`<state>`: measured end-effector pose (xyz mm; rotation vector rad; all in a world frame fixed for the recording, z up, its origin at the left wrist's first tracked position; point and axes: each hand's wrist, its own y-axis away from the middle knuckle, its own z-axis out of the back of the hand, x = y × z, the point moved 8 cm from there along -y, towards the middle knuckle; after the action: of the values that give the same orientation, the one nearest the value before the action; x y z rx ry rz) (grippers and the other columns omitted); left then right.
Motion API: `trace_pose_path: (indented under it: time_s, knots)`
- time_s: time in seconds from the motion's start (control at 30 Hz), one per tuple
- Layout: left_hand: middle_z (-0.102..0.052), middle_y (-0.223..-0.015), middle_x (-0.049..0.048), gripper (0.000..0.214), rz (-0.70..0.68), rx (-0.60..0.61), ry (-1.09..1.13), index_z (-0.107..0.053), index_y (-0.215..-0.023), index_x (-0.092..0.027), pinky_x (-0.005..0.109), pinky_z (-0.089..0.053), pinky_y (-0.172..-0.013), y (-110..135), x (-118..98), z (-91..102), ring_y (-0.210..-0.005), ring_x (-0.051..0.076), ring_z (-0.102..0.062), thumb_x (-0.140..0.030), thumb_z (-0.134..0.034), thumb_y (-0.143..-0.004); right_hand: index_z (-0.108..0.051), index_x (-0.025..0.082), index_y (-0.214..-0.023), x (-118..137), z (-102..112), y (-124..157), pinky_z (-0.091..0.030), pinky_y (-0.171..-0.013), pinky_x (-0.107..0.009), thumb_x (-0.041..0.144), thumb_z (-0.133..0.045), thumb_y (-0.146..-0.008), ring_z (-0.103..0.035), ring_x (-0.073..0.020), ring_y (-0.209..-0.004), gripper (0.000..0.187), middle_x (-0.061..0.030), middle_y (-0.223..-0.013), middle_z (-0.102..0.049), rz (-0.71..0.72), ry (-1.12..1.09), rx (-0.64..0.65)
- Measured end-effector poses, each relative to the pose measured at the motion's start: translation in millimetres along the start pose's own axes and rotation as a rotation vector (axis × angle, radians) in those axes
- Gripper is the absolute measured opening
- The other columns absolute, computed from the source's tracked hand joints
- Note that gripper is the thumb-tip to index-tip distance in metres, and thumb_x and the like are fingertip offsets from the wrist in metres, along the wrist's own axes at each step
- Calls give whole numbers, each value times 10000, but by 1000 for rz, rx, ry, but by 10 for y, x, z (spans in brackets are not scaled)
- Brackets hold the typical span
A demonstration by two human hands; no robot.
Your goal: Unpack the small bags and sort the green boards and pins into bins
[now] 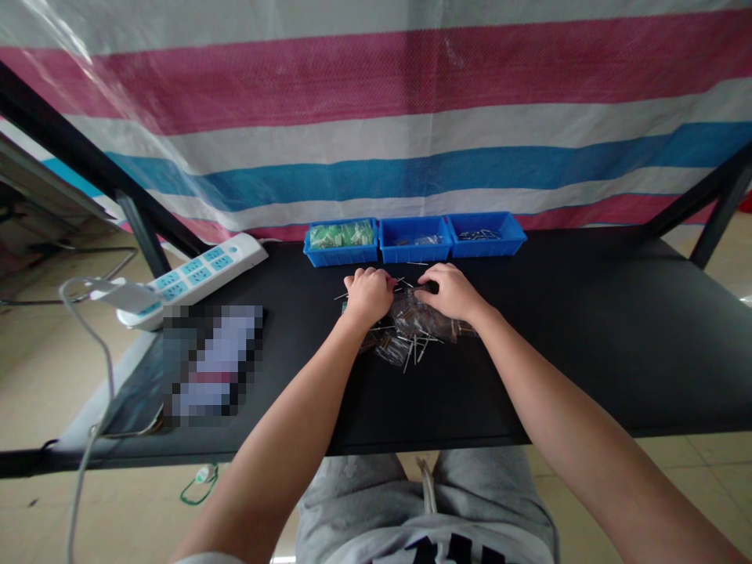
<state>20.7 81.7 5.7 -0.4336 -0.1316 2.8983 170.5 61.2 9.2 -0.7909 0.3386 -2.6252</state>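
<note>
A loose pile of small clear plastic bags (pixel 411 313) and thin metal pins (pixel 416 350) lies on the black table in front of me. My left hand (pixel 370 294) is over the pile's left side, fingers curled down and closed; what they grip is hidden. At the upper right of the pile is my right hand (pixel 451 291), its thumb and fingers curved and apart, touching the bags. Behind the hands stand three blue bins in a row. Green-looking packets fill the left bin (pixel 342 257), a few clear bags lie in the middle bin (pixel 414 253), and loose metal pins in the right bin (pixel 490 247).
A white power strip (pixel 205 270) with a plugged-in charger (pixel 126 296) is at the table's left. Its cable (pixel 106 352) hangs over the edge. A blurred-out flat object (pixel 217 364) lies nearby. Striped sheeting (pixel 376 110) rises behind the black table (pixel 616 337).
</note>
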Motion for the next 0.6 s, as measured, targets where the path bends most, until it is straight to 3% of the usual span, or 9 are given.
trace_pose_path:
  time_s: [0.33,0.5,0.6]
  knots:
    - [-671,-1055,141,210,-8,27,15,-675,-911,-186,526,-398,-881,-5,-6,-24,-1066,366,-540,-314,-508,-897,-725,167,-886,-12,-7,-5,-447,-906,-417,303,-682,-788,-596,-264,-952,173,-114,-978,-686,4,-6,8]
    - [-653,-1039,121,188,-43,-74,32,-638,-906,-193,471,-381,-870,26,-27,50,-1060,326,-520,-289,-477,-921,-715,173,-892,17,23,-5,-447,-896,-403,282,-680,-784,-599,-265,-955,158,-108,-978,-697,-9,-35,-10]
    - [-645,-1020,98,187,-136,-144,64,-615,-902,-196,430,-365,-862,80,-134,165,-1043,291,-513,-302,-465,-940,-700,188,-848,77,127,-8,-444,-861,-362,282,-623,-832,-607,-233,-905,122,-83,-913,-698,-4,-110,-84]
